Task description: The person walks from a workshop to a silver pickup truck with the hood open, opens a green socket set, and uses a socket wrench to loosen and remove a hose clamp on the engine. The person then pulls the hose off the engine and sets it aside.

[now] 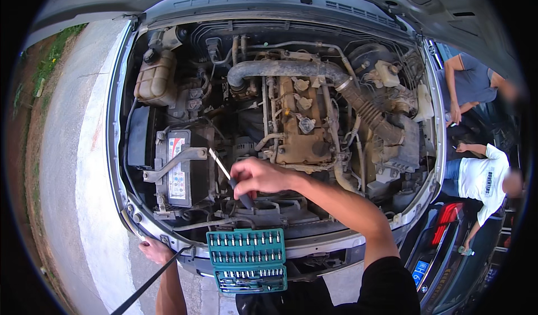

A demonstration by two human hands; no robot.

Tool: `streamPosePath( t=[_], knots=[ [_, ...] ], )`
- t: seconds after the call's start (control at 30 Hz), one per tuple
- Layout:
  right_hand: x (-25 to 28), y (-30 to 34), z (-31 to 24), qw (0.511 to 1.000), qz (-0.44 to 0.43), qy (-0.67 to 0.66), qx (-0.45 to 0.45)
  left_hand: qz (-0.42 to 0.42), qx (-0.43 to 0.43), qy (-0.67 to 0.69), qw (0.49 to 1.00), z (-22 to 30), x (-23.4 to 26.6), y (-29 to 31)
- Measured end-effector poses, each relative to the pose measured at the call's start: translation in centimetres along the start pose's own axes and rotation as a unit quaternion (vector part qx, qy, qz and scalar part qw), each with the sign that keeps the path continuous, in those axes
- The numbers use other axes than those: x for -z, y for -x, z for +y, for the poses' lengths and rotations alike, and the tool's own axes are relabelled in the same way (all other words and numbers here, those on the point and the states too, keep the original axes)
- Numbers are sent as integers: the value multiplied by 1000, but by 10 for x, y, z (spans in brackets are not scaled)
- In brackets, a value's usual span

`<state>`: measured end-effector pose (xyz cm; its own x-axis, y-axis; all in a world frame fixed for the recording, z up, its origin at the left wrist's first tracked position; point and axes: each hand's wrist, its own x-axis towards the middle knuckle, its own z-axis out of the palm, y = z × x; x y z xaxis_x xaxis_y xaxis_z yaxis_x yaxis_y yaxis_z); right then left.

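Note:
My right hand (259, 177) is closed around a screwdriver (220, 165) with a dark handle and a pale shaft. Its tip points up and left, close to the right side of the car battery (196, 175); whether it touches anything there I cannot tell. A metal hold-down bracket (178, 162) crosses the battery top. At the front left corner of the car, my left hand (156, 250) rests against the body edge with its fingers out and no tool in it. Between my arms, an open green socket set case (246, 267) with several bits and sockets sits at the car's front edge.
The engine (305, 147) fills the middle of the bay, with a large air hose (286, 69) across it. A coolant tank (156, 78) stands at the far left. The raised hood hangs overhead. Two people (485, 183) and a dark car (448, 253) are at the right.

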<state>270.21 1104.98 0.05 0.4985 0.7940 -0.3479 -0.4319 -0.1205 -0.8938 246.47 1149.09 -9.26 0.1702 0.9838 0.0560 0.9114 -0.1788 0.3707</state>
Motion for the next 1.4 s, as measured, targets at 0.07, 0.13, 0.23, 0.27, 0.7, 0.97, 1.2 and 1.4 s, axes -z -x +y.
streamPosePath(
  t=[0.07,0.13,0.23,0.27,0.7,0.97,1.2,1.4],
  knots=[
    [-30,43,-9,985,-62,156,27,1,6,6,1000,-6,-5,-5],
    [-64,81,-1,973,-103,206,-1,9,-11,1,1000,-11,-9,-10],
    [-116,123,36,947,-120,297,-33,5,-8,-6,1000,-12,-11,-14],
    [-131,133,52,939,-115,323,-37,5,-6,-15,1000,-12,-11,-15],
    [-124,186,62,977,35,206,-35,-85,-125,254,955,-92,42,42],
    [-125,206,60,984,-49,170,-19,-344,-97,331,873,-47,163,266],
    [-203,221,102,991,-41,-53,-112,-477,48,401,781,-4,199,346],
    [-241,233,96,998,68,-7,-9,-400,79,458,790,-19,209,352]
  ],
)
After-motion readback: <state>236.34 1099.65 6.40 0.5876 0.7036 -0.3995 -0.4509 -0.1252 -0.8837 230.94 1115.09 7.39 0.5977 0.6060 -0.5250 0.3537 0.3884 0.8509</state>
